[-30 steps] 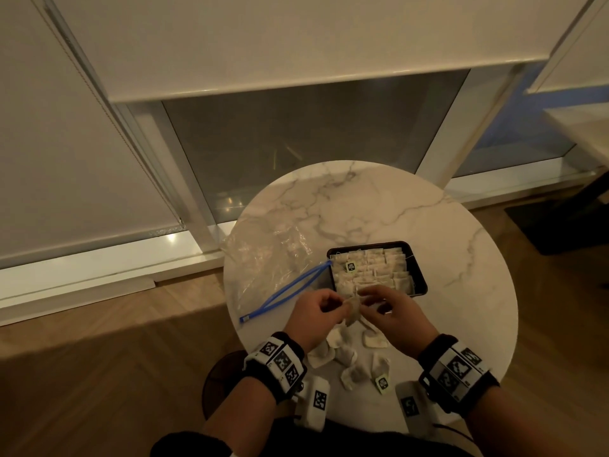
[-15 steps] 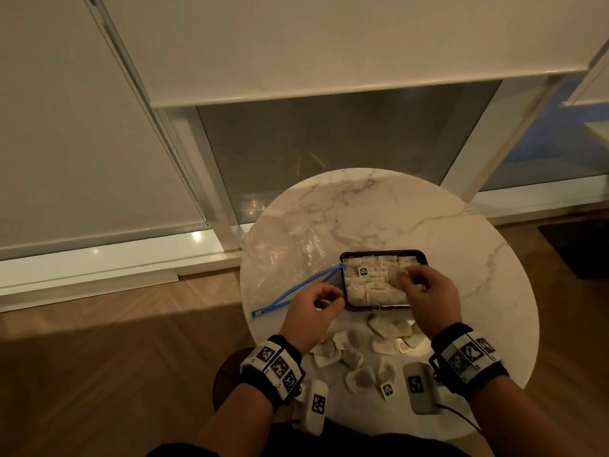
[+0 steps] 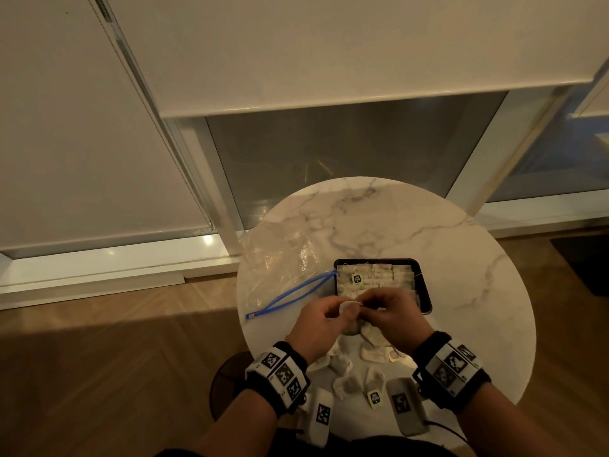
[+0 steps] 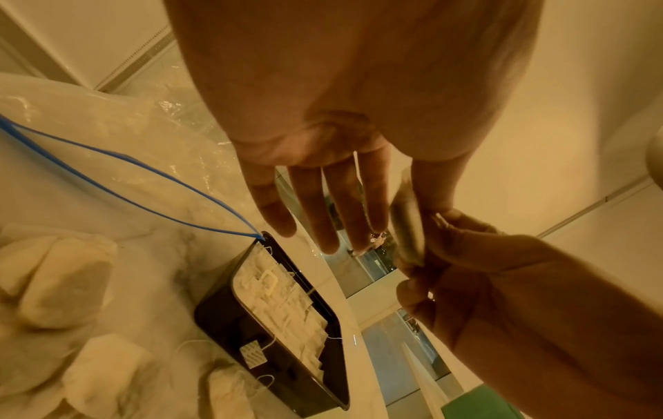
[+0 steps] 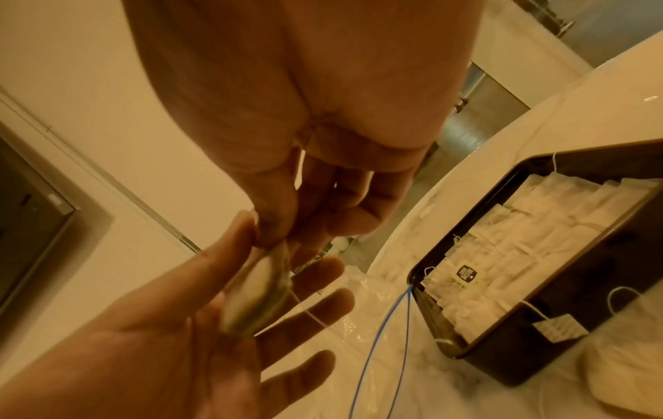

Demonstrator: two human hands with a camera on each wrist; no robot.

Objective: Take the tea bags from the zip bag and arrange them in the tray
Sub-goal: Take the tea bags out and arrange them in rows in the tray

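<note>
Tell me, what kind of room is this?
Probably a living room or lounge corner by a big window. A small round marble table stands on a wooden floor, with roller blinds pulled partway down over the glass.

A round marble bench [image 3: 412, 225] was set on herringbone wood floor [image 3: 99, 374] beside dimly lit, blind-covered windows [image 3: 346, 150].

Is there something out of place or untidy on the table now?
Yes. Several loose tea bags lie scattered on the table in front of the tray, not arranged inside. One paper tag hangs over the tray's near wall.
</note>
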